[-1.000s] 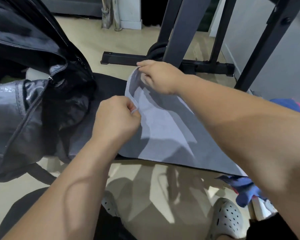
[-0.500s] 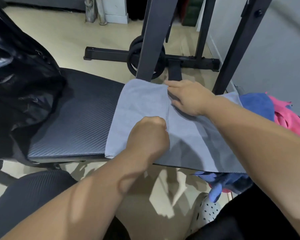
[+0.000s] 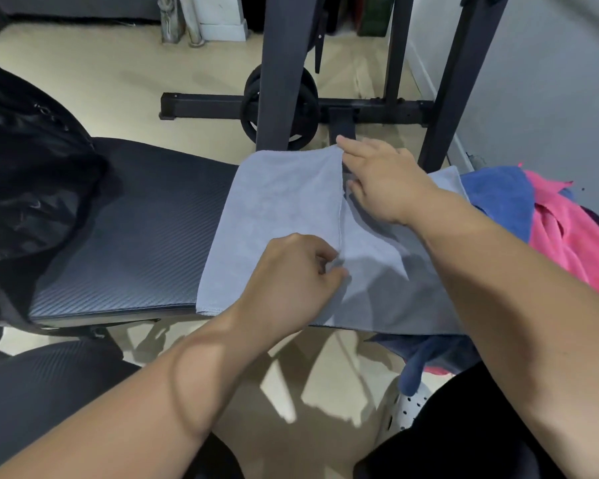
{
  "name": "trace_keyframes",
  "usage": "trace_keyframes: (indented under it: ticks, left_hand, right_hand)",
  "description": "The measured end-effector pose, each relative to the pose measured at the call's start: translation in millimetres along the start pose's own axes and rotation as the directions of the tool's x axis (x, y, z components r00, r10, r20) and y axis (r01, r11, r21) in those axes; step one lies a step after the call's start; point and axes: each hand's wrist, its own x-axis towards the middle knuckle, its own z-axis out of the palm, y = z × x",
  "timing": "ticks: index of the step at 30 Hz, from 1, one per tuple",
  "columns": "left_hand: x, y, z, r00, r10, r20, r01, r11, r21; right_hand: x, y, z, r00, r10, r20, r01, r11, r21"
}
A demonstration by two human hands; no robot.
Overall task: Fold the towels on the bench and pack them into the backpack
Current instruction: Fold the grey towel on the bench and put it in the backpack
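A grey towel (image 3: 281, 216) lies across the black padded bench (image 3: 135, 243), its left part folded over onto the middle. My left hand (image 3: 298, 274) pinches the near end of the folded edge. My right hand (image 3: 381, 181) holds the far end of that same edge with its fingers. The black backpack (image 3: 32, 188) sits on the bench's left end, its opening not clearly seen. A blue towel (image 3: 498, 198) and a pink towel (image 3: 567, 236) lie heaped at the right end.
Black rack uprights (image 3: 281, 70) and a base bar with a weight plate (image 3: 281, 108) stand just behind the bench. A grey wall (image 3: 550, 81) is at the right. A black seat (image 3: 49, 392) and a white perforated shoe (image 3: 408, 409) are below.
The towel's left edge, lifted near the backpack one second ago, has been carried right and laid on the towel's middle. Both hands moved right with it, still on that edge.
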Motion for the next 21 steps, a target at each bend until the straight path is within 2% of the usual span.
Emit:
trace_keyframes:
  ticks: [2,4,6,8,9,12,14,21]
  left_hand:
    - [4.4,-4.2,4.6,0.999,0.034,0.018,-0.035,0.998,0.043]
    - [13.5,-13.4,0.2,0.990,0.099,-0.103,-0.084,0.987,0.140]
    - [25.0,-27.7,-11.2,0.967,0.136,-0.217,-0.076,0.961,0.265]
    - [32.5,-45.5,-18.1,0.967,0.121,-0.224,-0.018,0.910,0.414]
    - [34.2,-54.0,-18.0,0.980,0.078,-0.180,0.015,0.885,0.465]
    - [32.9,-78.7,-4.6,0.997,-0.078,0.011,0.060,0.841,0.538]
    - [29.2,-89.6,-1.6,0.993,-0.102,0.053,0.056,0.831,0.554]
    - [12.6,-116.0,-24.7,0.989,-0.146,0.024,0.107,0.816,0.568]
  right_hand:
    - [-4.4,-1.2,5.9,0.992,0.029,0.122,-0.023,0.999,-0.048]
    - [-9.1,-6.6,7.6,0.987,0.084,0.140,-0.071,0.993,-0.099]
    - [-13.2,-20.7,2.3,0.991,0.124,-0.051,-0.126,0.991,-0.045]
    - [-15.4,-41.4,3.2,0.972,0.116,-0.203,-0.103,0.992,0.069]
    - [-16.1,-52.1,8.2,0.977,0.100,-0.186,-0.083,0.992,0.098]
    - [-15.5,-73.7,37.0,0.992,0.109,0.063,-0.111,0.993,0.034]
    - [-12.6,-74.7,54.1,0.977,0.155,0.144,-0.160,0.987,0.020]
    - [-2.9,-101.4,60.3,0.978,0.152,0.146,-0.169,0.979,0.116]
